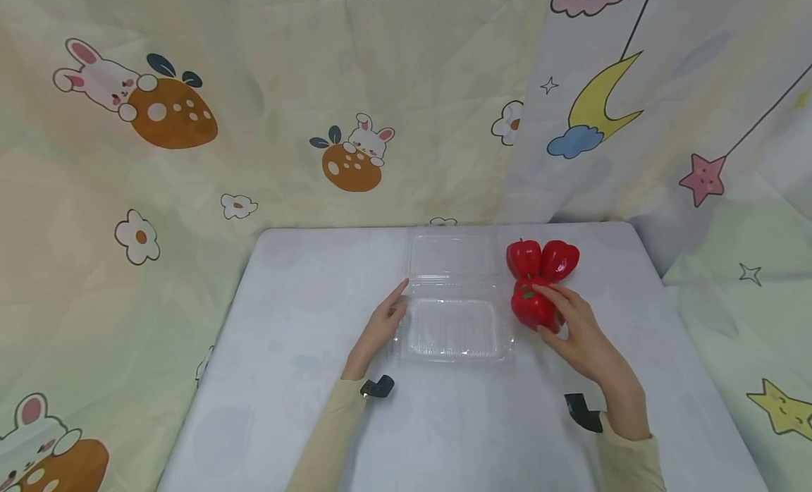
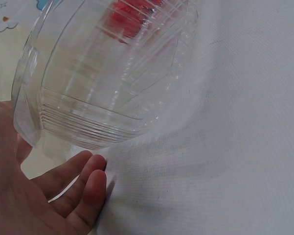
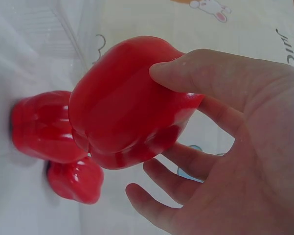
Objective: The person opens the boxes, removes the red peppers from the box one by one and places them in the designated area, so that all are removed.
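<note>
In the head view my right hand (image 1: 581,335) holds a red bell pepper (image 1: 530,306) by its right side. The right wrist view shows the thumb on one face of this pepper (image 3: 127,103) and fingers behind it, with the pepper raised off the table. Two more red bell peppers (image 1: 523,258) (image 1: 560,260) sit just behind it. A clear plastic clamshell box (image 1: 457,330) lies unfolded, its lid (image 1: 453,256) toward the back. My left hand (image 1: 378,328) rests at the box's left edge, and the left wrist view shows its fingers (image 2: 94,193) extended beside the clear wall.
A white cloth-covered table (image 1: 304,294) bears everything. Behind it hangs a printed curtain (image 1: 431,76) with rabbits, flowers and a moon, meeting the table's back edge.
</note>
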Tool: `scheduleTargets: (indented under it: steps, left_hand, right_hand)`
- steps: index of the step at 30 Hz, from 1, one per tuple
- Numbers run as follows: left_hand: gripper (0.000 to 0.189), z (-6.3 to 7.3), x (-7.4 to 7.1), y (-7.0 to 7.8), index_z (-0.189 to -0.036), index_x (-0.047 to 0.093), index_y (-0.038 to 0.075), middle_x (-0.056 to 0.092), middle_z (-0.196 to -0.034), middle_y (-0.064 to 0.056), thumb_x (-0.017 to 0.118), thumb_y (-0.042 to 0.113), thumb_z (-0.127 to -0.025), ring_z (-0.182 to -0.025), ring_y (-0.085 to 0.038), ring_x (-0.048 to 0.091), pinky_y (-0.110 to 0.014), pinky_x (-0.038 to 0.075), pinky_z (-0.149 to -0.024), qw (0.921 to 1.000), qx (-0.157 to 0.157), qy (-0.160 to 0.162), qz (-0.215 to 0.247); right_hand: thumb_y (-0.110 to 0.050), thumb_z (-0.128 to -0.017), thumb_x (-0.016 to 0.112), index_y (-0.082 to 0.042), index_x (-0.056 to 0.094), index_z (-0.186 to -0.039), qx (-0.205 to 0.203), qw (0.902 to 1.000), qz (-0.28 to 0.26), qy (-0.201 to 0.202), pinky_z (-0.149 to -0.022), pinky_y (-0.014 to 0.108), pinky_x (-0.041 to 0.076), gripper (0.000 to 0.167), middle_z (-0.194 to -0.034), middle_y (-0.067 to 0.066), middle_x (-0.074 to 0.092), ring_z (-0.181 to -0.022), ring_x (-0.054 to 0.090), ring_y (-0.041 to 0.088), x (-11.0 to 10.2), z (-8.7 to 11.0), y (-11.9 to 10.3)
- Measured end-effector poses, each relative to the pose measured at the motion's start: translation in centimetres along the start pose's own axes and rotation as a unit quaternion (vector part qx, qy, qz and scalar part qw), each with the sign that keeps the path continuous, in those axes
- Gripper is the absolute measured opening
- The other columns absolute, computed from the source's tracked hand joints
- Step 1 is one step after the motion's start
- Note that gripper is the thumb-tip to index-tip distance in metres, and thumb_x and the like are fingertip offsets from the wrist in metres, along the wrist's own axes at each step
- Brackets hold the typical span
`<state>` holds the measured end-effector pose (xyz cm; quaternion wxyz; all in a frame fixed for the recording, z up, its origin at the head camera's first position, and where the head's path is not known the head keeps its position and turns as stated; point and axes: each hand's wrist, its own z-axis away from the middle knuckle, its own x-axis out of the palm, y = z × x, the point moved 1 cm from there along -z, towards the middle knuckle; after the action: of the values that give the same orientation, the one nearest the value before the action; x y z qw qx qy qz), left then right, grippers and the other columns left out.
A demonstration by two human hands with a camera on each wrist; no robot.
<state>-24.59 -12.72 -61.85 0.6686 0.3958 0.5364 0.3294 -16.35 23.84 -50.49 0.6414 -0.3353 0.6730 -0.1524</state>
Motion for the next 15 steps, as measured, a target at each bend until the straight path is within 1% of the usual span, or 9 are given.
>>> scheduleTargets:
  steps: [4, 10, 15]
  left_hand:
    - [0.05, 0.01, 0.0, 0.03, -0.154, 0.033, 0.048, 0.041, -0.16, -0.001, 0.044, 0.035, -0.107, -0.132, -0.033, 0.056, -0.053, 0.049, -0.106, 1.0, 0.0, -0.001, 0.001]
    - [0.05, -0.04, -0.02, 0.11, -0.154, 0.033, 0.046, 0.04, -0.16, 0.0, 0.044, 0.035, -0.107, -0.135, -0.032, 0.054, -0.052, 0.049, -0.107, 1.0, 0.003, -0.003, -0.002]
    - [0.049, -0.01, 0.05, 0.08, -0.153, 0.033, 0.048, 0.042, -0.159, -0.001, 0.044, 0.036, -0.107, -0.132, -0.032, 0.056, -0.053, 0.05, -0.105, 1.0, -0.004, -0.001, -0.002]
  right_hand:
    - [-0.004, -0.075, 0.082, -0.01, 0.039, -0.152, 0.005, 1.0, -0.003, 0.003, -0.084, 0.066, 0.055, 0.088, -0.148, 0.027, 0.035, -0.133, 0.034, 0.048, -0.12, 0.09, 0.29]
    - [-0.003, -0.076, 0.081, -0.012, 0.038, -0.153, 0.017, 0.9998, -0.006, 0.003, -0.085, 0.067, 0.054, 0.089, -0.148, 0.028, 0.034, -0.133, 0.034, 0.049, -0.31, 0.23, 0.68]
    - [-0.004, -0.075, 0.083, -0.012, 0.037, -0.153, 0.034, 0.9994, -0.006, 0.004, -0.084, 0.067, 0.055, 0.091, -0.149, 0.029, 0.033, -0.133, 0.033, 0.05, -0.67, 0.52, 0.91]
